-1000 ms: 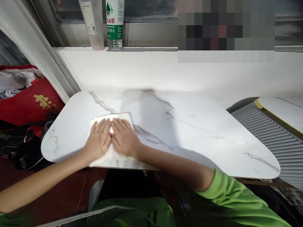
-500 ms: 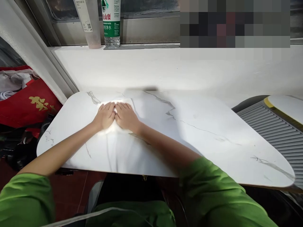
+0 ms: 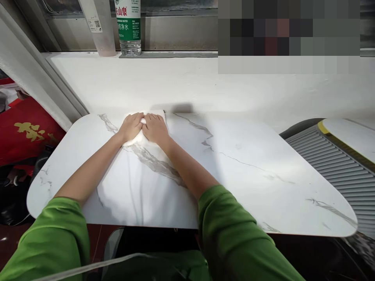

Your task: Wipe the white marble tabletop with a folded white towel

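Observation:
A folded white cloth lies flat on the white marble-patterned table, close to its far edge. My left hand rests palm down on the left part of the cloth, its fingers stretched forward. Beside it my right hand presses on the right part, also flat with the fingers extended. The two hands nearly touch at the thumbs. Cloth shows between and below them and past the right fingertips; what lies under the palms is hidden.
On the ledge behind the table stand a clear plastic cup and a water bottle with a green label. A red bag is at the left. To the right are a grey ribbed seat and another tabletop.
Both hands have slid the cloth forward, toward the table's far edge, uncovering grey veining below it. The view has shifted slightly.

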Action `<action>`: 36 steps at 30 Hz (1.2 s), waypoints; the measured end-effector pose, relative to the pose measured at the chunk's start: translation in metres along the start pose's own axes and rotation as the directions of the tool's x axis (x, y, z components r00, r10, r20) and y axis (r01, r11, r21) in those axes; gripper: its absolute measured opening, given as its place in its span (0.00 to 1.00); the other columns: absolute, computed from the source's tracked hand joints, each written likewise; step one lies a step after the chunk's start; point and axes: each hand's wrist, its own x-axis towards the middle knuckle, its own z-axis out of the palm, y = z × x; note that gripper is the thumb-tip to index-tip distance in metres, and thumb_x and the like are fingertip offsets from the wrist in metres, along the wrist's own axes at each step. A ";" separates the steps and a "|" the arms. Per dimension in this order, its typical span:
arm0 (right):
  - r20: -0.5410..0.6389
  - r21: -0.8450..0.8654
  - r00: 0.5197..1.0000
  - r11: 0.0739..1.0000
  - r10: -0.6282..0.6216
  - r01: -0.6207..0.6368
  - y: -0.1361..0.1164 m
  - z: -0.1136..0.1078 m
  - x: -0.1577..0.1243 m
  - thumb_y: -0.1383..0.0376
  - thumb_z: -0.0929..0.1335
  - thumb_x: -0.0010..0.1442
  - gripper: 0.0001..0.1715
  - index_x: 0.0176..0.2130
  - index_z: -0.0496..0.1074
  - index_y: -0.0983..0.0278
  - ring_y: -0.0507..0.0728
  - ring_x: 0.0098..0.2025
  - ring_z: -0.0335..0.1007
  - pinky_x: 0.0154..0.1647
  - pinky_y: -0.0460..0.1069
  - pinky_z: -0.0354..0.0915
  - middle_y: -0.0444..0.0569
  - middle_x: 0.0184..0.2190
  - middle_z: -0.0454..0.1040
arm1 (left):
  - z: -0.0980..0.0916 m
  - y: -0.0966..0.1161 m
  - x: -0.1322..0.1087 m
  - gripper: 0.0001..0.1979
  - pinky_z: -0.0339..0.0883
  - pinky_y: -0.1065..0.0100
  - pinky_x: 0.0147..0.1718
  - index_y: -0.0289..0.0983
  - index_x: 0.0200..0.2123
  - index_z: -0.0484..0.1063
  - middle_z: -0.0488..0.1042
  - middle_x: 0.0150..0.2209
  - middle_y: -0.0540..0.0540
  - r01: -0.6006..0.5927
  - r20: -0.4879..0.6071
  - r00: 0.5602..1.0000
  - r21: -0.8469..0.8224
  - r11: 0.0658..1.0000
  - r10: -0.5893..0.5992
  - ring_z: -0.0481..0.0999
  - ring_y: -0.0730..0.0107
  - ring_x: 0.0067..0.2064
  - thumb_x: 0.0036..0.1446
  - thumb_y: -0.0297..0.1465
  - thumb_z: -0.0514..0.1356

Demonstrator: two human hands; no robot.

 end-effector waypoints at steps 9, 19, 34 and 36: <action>-0.050 -0.087 0.998 0.995 -0.049 0.045 -0.010 -0.022 -0.101 0.68 0.56 0.64 0.30 0.59 0.65 0.82 0.70 0.64 0.58 0.66 0.63 0.50 0.68 0.61 0.66 | -0.005 0.061 -0.074 0.27 0.41 0.50 0.69 0.28 0.66 0.53 0.53 0.70 0.36 -0.154 0.173 0.976 0.097 0.983 0.135 0.49 0.58 0.72 0.66 0.29 0.41; -0.003 -0.115 0.986 0.979 -0.169 0.167 -0.020 -0.064 -0.215 0.67 0.57 0.63 0.31 0.61 0.65 0.81 0.68 0.66 0.57 0.68 0.63 0.53 0.67 0.63 0.65 | -0.006 0.143 -0.163 0.27 0.41 0.46 0.69 0.21 0.64 0.57 0.56 0.68 0.29 -0.279 0.131 0.955 0.090 0.956 0.266 0.50 0.50 0.71 0.68 0.29 0.41; 0.025 -0.060 0.998 0.997 -0.055 0.057 0.080 -0.045 -0.069 0.71 0.57 0.60 0.27 0.56 0.67 0.75 0.66 0.58 0.65 0.62 0.59 0.56 0.65 0.55 0.72 | 0.026 0.108 0.003 0.27 0.42 0.51 0.69 0.22 0.65 0.54 0.56 0.68 0.31 -0.154 0.104 0.984 0.058 0.986 0.148 0.54 0.57 0.70 0.67 0.28 0.42; 0.020 -0.079 0.999 0.997 -0.026 0.027 0.090 -0.041 -0.050 0.71 0.57 0.60 0.25 0.54 0.68 0.74 0.67 0.56 0.66 0.61 0.59 0.57 0.64 0.52 0.74 | 0.028 0.103 0.024 0.27 0.42 0.52 0.68 0.22 0.65 0.54 0.57 0.68 0.32 -0.135 0.098 0.987 0.046 0.990 0.130 0.55 0.58 0.70 0.66 0.28 0.42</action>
